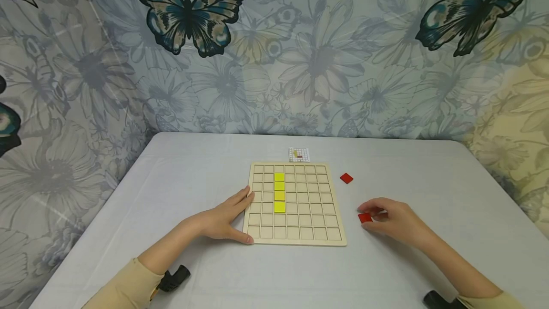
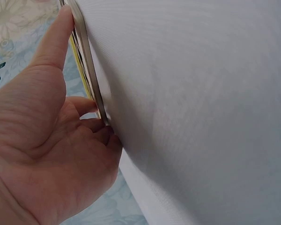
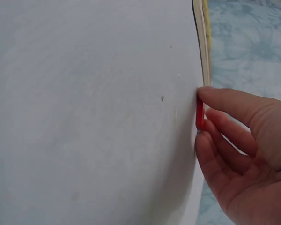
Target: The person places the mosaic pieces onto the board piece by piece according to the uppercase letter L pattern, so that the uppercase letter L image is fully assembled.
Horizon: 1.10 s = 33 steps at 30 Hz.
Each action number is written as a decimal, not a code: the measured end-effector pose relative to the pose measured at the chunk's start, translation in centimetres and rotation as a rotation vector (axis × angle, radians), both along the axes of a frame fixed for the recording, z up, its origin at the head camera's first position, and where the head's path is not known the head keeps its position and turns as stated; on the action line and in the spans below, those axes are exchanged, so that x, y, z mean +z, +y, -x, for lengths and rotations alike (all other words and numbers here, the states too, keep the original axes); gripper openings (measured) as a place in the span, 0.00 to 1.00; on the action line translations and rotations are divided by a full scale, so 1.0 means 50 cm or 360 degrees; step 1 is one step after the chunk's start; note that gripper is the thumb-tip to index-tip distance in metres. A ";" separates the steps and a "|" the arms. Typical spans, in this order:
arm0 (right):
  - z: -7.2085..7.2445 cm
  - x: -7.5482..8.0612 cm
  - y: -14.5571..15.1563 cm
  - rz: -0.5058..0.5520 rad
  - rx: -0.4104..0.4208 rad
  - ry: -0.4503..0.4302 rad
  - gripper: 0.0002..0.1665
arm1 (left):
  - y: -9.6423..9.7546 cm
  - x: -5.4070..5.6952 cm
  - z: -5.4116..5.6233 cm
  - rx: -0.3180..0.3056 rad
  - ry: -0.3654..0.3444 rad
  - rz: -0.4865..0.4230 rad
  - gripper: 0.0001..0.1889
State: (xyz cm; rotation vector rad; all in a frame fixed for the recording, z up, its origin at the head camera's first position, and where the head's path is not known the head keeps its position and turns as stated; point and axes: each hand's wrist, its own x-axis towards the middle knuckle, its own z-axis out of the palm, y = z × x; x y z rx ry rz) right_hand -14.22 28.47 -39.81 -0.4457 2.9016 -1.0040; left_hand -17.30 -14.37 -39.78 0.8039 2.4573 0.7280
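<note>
A pale wooden grid board (image 1: 306, 230) lies on the table, with several yellow square tiles (image 1: 279, 196) set in one column left of its middle. My left hand (image 1: 223, 218) rests at the board's left edge, its fingers and thumb spread along the rim. In the left wrist view the thumb of that hand (image 2: 51, 126) touches the board's edge (image 2: 91, 70). To the right of the board, my right hand (image 1: 396, 218) pinches a red square tile (image 1: 365, 218) between thumb and fingers. The right wrist view shows this red tile (image 3: 200, 112) edge-on, close over the tabletop.
Another red tile (image 1: 346, 178) lies right of the board's upper corner. Behind the board sits a small printed pattern card (image 1: 299, 155) with a grid. The white-covered table (image 1: 206, 156) meets a butterfly-patterned wall covering (image 1: 274, 70) at the back.
</note>
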 end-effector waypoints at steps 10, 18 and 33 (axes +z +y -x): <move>0.013 -0.002 -0.011 0.0052 0.0023 -0.0049 0.18 | -0.003 -0.004 0.000 -0.0003 0.0000 -0.0001 0.59; 0.010 -0.001 -0.006 0.0091 0.0050 -0.0090 0.18 | -0.003 -0.002 0.001 -0.0010 0.0017 0.0023 0.59; 0.012 -0.005 -0.012 0.0062 0.0099 0.0070 0.14 | -0.003 -0.005 0.002 -0.0002 0.0022 0.0010 0.59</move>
